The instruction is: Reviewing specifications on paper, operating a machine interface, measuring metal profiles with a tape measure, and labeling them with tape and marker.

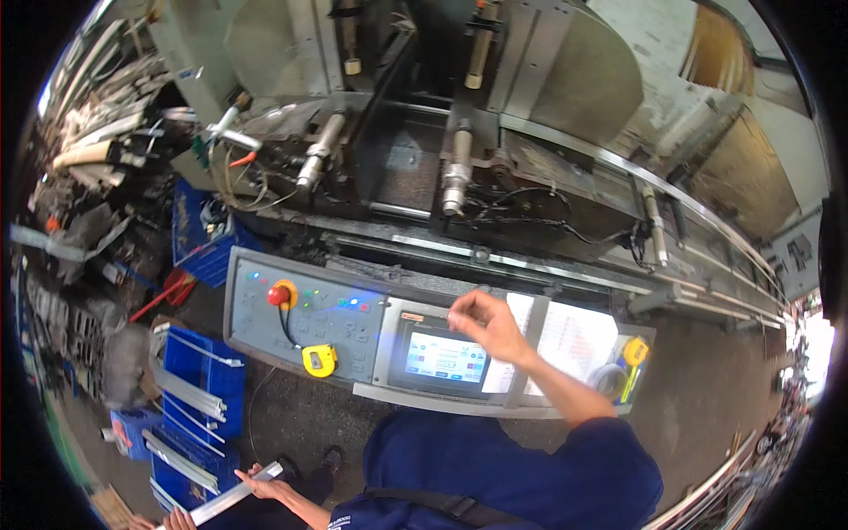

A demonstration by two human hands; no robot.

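My right hand (491, 325) hovers over the upper right corner of a lit touchscreen (442, 360) set in a grey control panel. Its fingers are curled together and nothing shows in them. Down at the lower left, my left hand (258, 488) is closed around a pale metal profile (221, 503). Near the profile's lower end is another person's hand (181, 519). White paper sheets (570, 343) lie on the panel beside my right wrist. A yellow tape measure (319, 359) rests left of the screen, below a red emergency stop button (279, 295).
Behind the panel stands a large machine with metal cylinders (458, 168) and a long rail (707, 221). Blue crates (208, 353) with metal profiles stand at left. A roll of clear tape (608, 382) and another yellow tape measure (634, 352) sit at the panel's right end.
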